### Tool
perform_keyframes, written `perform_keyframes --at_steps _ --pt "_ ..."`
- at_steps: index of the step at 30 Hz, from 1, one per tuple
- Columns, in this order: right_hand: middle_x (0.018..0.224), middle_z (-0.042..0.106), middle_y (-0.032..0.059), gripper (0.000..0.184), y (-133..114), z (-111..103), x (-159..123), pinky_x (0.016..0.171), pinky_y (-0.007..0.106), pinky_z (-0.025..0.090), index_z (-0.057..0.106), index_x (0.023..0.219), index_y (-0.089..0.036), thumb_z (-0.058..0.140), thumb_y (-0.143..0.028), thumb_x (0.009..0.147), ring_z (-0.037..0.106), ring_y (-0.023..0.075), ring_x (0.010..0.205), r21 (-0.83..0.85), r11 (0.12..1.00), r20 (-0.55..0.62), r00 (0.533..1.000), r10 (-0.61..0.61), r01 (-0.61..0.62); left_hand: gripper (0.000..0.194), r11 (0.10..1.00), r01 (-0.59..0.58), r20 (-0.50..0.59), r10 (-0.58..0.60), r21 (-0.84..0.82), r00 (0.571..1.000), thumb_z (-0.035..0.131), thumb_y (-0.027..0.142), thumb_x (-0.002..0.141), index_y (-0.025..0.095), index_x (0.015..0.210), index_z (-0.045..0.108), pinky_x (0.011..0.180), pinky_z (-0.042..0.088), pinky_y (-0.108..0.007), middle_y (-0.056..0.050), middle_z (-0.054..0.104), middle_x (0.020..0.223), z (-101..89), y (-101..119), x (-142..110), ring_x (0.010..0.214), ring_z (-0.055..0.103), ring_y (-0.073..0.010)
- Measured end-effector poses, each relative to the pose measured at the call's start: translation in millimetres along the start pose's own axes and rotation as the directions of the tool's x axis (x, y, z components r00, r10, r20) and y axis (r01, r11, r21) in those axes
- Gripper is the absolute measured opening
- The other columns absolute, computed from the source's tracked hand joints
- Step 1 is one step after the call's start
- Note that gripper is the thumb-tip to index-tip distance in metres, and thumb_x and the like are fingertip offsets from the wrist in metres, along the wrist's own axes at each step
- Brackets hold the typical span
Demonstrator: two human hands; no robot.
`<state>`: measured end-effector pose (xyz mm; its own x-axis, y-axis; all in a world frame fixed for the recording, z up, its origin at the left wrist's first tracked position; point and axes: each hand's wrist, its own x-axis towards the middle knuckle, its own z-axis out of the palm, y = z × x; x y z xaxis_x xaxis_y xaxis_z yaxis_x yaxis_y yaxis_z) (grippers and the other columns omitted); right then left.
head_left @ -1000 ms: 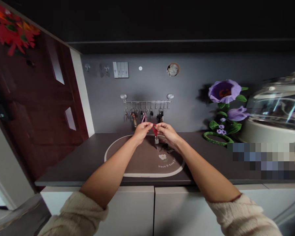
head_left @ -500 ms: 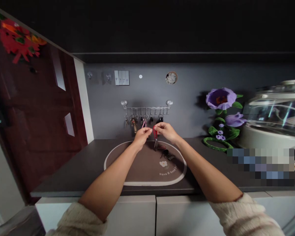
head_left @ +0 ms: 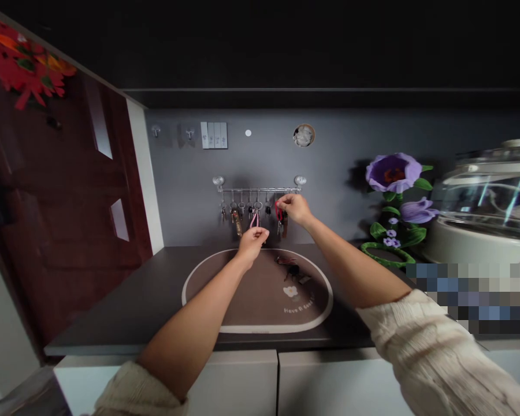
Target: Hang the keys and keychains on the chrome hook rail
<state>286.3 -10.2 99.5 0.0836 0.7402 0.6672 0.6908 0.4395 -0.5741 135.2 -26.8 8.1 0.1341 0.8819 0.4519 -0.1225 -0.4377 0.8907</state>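
My right hand (head_left: pixel 295 208) is raised to the metal hook rail (head_left: pixel 260 189) on the grey wall, pinching the red strap of a key (head_left: pixel 279 215) just under the rail's right part. My left hand (head_left: pixel 253 238) hovers lower, above the oval brown mat (head_left: pixel 225 312), fingers curled together with nothing visible in them. Several keys hang from the rail, one on a pink strap (head_left: pixel 253 219). More dark keys (head_left: pixel 291 268) lie loose on the mat.
A dark red door (head_left: pixel 60 219) stands at the left. Purple fabric flowers (head_left: pixel 394 190) and a white appliance with a glass lid (head_left: pixel 485 208) sit on the dark counter (head_left: pixel 156 294) at the right. White cabinet fronts (head_left: pixel 320 381) run below.
My left hand let go of the red strap and stayed low. My right hand carried the red-strapped key up from above the mat to the hook rail.
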Motion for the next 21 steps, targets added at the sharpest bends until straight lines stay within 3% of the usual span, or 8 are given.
perform_keyframes --at_steps 13,21 --pt "0.068 0.062 0.0018 0.018 5 11 36 0.065 0.022 0.040 0.064 0.075 -0.014 0.052 -0.018 0.063 0.054 0.0113 0.063 -0.197 0.980 -0.119 0.993 -0.021 -0.002 0.020 0.999 0.022 -0.015 -0.022 0.032 1.000 0.059 0.032 0.061 0.014 0.071 0.057 0.055 0.036 -0.022 0.000 0.053 0.060 1.0 0 -2 0.056 0.046 -0.0086" --pt "0.065 0.062 0.0055 0.016 6 10 42 0.066 0.025 0.040 0.065 0.072 -0.012 0.052 -0.017 0.065 0.055 0.0153 0.066 -0.295 0.955 -0.030 1.000 -0.001 -0.008 0.018 0.999 0.039 -0.012 -0.039 0.029 0.999 0.058 0.031 0.063 0.014 0.070 0.057 0.055 0.036 -0.022 0.001 0.053 0.059 0.0 1 -2 0.055 0.046 -0.0083"
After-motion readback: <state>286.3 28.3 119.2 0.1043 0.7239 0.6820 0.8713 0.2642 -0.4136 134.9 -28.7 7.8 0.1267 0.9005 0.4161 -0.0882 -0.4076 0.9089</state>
